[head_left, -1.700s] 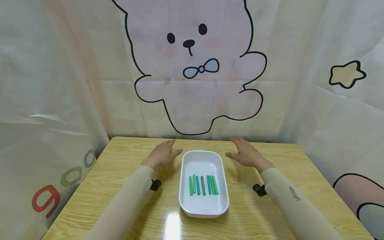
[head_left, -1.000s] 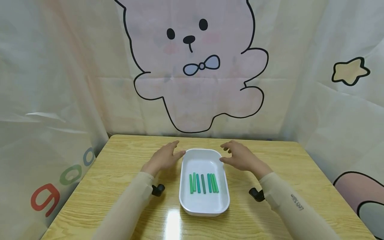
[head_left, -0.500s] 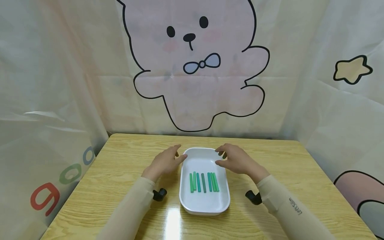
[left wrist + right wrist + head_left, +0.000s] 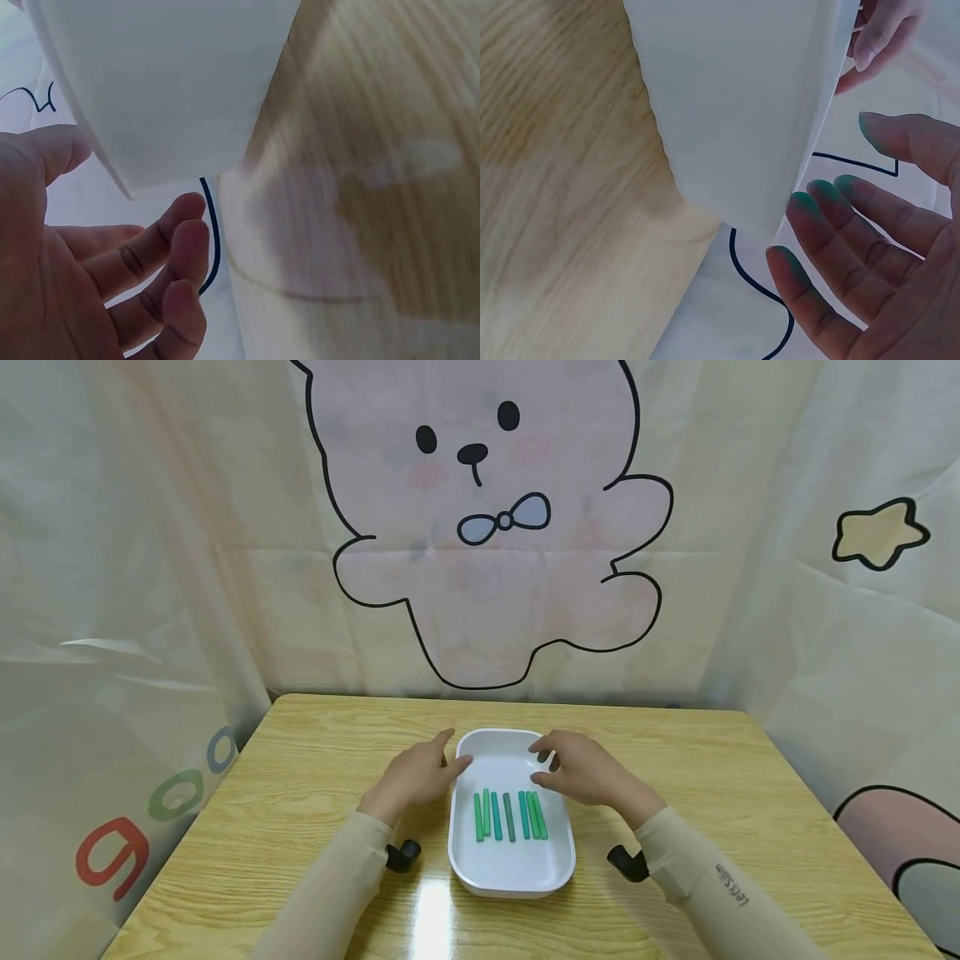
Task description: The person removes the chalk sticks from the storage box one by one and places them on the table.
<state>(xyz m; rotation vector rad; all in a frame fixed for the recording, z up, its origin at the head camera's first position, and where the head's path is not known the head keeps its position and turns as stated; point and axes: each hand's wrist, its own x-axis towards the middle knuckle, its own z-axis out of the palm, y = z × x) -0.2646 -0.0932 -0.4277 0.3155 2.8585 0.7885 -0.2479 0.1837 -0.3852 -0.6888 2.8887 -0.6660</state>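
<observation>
A white rectangular tray [image 4: 510,870] stands on the wooden table, with several thin sticks [image 4: 510,818] in shades of green lying side by side in it. At the tray's far left side is my left hand [image 4: 412,778], fingers loosely bent; in the left wrist view its thumb [image 4: 64,151] is at the rim and the other fingers are apart from the wall. My right hand [image 4: 592,772] reaches over the far right rim, thumb and fingers spread with nothing between them. Green stains colour its fingertips [image 4: 804,204] in the right wrist view.
The light wooden table [image 4: 337,727] runs back to a fabric curtain [image 4: 510,610] with a bear drawing. Similar curtains close off both sides. A small black wrist camera sits under each cuff, such as the left camera [image 4: 403,856].
Both hands have come inward and slightly nearer, from beside the tray to its far left and right rims. The tray and sticks stay in place; the head view tilted down a little.
</observation>
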